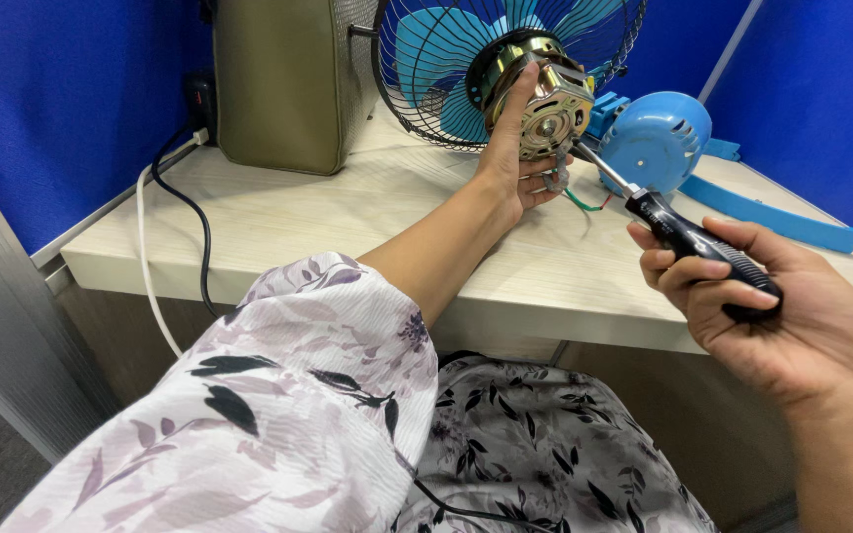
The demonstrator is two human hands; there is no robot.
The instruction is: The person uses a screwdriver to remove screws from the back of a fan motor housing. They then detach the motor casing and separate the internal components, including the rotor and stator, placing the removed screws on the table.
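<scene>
1. Head view, looking down: my left hand [517, 158] reaches forward over the pale wooden table [348, 212] and closes around the bare brass-and-silver fan motor [545, 104], steadying it so its back plate faces me.
2. My right hand [762, 296] is clenched around the black ribbed handle of a screwdriver [688, 237]; its metal shaft angles up toward the motor's lower edge, and the tip looks to touch there.
3. The motor sits against the blue fan blades inside a dark wire guard [417, 94], which leans upright on the table.
4. A round blue plastic motor cover [656, 140] lies just beside the motor, apart from it.
5. An olive-green boxy case [283, 84] stands to the left; black and white cables [175, 197] hang off the table edge.
</scene>
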